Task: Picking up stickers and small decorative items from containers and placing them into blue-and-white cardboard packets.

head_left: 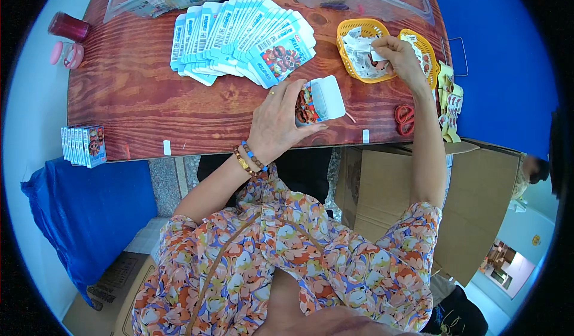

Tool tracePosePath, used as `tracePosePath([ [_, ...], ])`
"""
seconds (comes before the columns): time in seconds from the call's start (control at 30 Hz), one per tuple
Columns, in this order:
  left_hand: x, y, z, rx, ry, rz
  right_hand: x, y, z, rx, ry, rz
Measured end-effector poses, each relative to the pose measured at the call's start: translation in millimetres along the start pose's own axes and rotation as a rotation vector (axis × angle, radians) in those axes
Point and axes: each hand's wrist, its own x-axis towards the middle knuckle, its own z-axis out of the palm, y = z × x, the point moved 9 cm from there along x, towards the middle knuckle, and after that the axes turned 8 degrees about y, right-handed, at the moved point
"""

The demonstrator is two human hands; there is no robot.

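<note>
Your left hand [276, 121] grips a small light-blue cardboard box with a cartoon print [318, 101], its white flap open, just above the near edge of the reddish wooden table [131, 91]; your right hand [399, 56] pinches a small white paper piece [378, 55] over the yellow plastic mesh basket [353, 28], full of such pieces. You seem to be at the filling step; the next move probably needs the paper slipped carefully into the open mouth; glossy flat cartons [239, 37] lie fanned behind.

bare wooden table [149, 103] lies open left of the fanned cards [239, 37].
</note>
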Motion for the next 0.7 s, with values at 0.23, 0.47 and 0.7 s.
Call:
tracePosePath([
  [0.23, 2.0, 3.0, 0.8, -0.008, 0.008, 0.034, 4.3, -6.4, -1.0, -0.233, 0.079, 0.054],
  [0.47, 1.8, 3.3, -0.5, -0.005, 0.004, 0.04, 16.0, -17.3, 13.7, -0.501, 0.034, -0.112],
  [0.7, 1.0, -1.0, -3.0, -0.026, 0.018, 0.028, 7.9, -20.3, 3.6, -0.388, 0.03, -0.064],
])
